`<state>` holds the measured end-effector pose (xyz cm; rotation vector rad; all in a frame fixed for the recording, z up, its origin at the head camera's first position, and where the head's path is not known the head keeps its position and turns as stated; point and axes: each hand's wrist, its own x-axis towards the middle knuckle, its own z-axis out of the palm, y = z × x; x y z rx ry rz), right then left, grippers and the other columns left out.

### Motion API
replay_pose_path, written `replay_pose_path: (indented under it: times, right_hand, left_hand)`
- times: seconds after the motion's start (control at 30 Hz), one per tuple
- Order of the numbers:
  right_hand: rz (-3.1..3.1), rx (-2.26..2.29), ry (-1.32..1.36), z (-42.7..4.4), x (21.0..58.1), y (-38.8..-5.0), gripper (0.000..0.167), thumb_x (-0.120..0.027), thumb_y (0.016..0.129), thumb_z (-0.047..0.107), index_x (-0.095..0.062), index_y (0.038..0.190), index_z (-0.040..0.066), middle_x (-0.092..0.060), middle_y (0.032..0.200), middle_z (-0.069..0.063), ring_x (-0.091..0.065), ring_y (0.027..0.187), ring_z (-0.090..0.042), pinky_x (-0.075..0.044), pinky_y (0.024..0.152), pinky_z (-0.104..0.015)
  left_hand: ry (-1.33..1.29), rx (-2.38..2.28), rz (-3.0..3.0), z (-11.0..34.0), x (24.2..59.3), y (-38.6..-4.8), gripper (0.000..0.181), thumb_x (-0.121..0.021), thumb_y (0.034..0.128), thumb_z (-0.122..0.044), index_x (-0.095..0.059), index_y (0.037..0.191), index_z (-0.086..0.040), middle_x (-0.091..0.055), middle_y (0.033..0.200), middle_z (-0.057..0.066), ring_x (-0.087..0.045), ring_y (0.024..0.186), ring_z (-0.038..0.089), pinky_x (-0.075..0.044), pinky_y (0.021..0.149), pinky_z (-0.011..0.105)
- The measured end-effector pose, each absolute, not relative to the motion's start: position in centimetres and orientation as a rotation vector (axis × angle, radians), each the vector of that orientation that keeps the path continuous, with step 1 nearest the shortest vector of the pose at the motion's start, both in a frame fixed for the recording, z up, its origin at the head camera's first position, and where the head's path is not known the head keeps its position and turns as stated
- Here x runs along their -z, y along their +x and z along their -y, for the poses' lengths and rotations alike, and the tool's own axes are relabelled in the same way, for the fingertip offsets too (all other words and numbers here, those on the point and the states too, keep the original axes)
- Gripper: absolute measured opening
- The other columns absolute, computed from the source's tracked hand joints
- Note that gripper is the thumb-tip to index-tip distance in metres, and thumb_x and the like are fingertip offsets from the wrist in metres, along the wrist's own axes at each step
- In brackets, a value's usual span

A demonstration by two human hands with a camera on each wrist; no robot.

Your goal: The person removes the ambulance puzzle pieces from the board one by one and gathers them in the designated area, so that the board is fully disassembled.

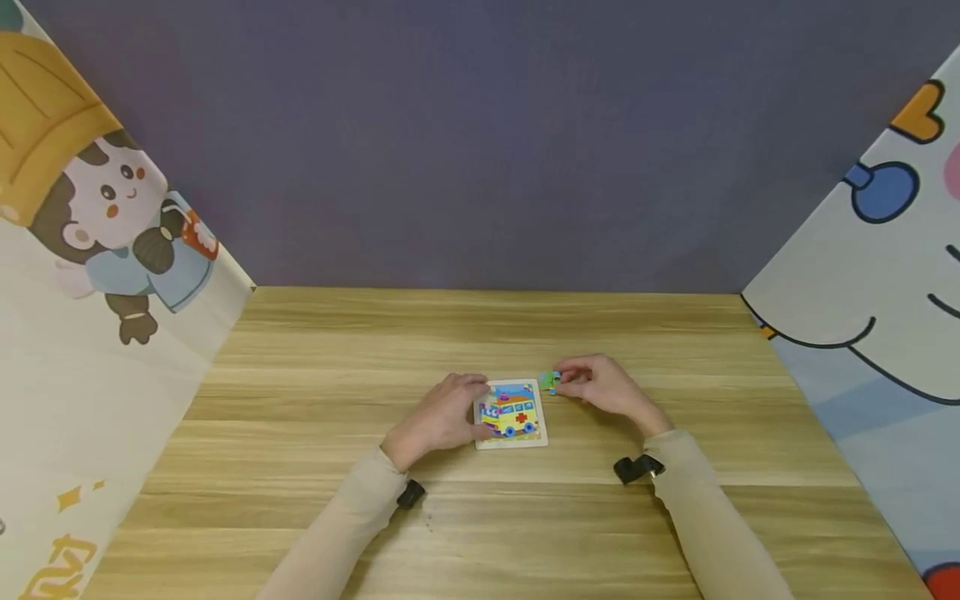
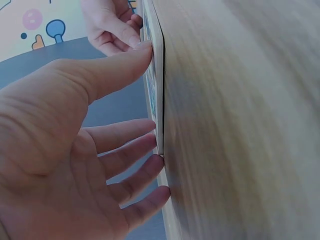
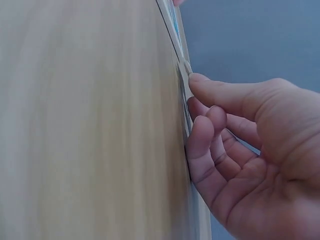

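Observation:
A square puzzle board (image 1: 517, 445) with a pale rim and a picture of a yellow vehicle with a red cross lies flat on the wooden table. My left hand (image 1: 442, 417) rests on its left side; in the left wrist view the thumb of this hand (image 2: 65, 145) touches the face of the board (image 2: 159, 75), fingers spread along the edge. Just off the board's upper right corner, my right hand (image 1: 603, 387) pinches a small green and blue piece (image 1: 549, 381). In the right wrist view, the right hand (image 3: 265, 150) has thumb and fingertips at the piece's thin edge.
The wooden table (image 1: 300, 400) meets a dark blue-grey wall (image 1: 480, 150) behind the board. Side panels with cartoon prints stand at left (image 1: 45, 317) and right (image 1: 810, 283). Black straps (image 1: 637, 469) sit at both wrists.

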<state>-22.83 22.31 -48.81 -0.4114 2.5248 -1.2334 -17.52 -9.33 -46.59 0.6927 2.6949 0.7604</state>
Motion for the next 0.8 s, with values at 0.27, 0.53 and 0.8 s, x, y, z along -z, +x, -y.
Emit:
replay_pose_path:
  times: [0.27,0.53,0.8]
  right_hand:
    - [-2.539,1.207,-0.374,-24.2,48.6,-22.8,0.045,-0.077,0.1,0.023,-0.068,0.138,0.002,-0.074,0.109,-0.011,-0.065,0.076,-0.016,-0.058,0.062,-0.027]
    - [-2.534,1.216,-0.336,-25.9,48.6,-23.0,0.048,-0.074,0.101,0.022,-0.064,0.142,-0.001,-0.073,0.113,-0.015,-0.066,0.079,-0.016,-0.059,0.064,-0.028]
    - [-2.507,1.25,-0.304,-28.0,48.7,-23.2,0.047,-0.072,0.103,0.021,-0.062,0.143,-0.002,-0.071,0.11,-0.017,-0.058,0.07,-0.012,-0.053,0.059,-0.026]
  left_hand:
    - [0.695,-0.741,-2.698,9.3,46.7,-17.6,0.076,-0.086,0.0907,-0.039,-0.058,0.15,0.0,-0.049,0.164,0.012,-0.044,0.152,0.036,-0.034,0.129,0.054]
    - [0.698,-0.742,-2.703,9.4,46.8,-17.6,0.074,-0.085,0.0909,-0.039,-0.059,0.149,-0.001,-0.05,0.164,0.012,-0.044,0.152,0.037,-0.034,0.128,0.054]
    - [0.702,-0.741,-2.701,9.4,46.6,-17.6,0.073,-0.085,0.0913,-0.039,-0.059,0.149,-0.002,-0.049,0.164,0.012,-0.043,0.152,0.038,-0.034,0.128,0.055]
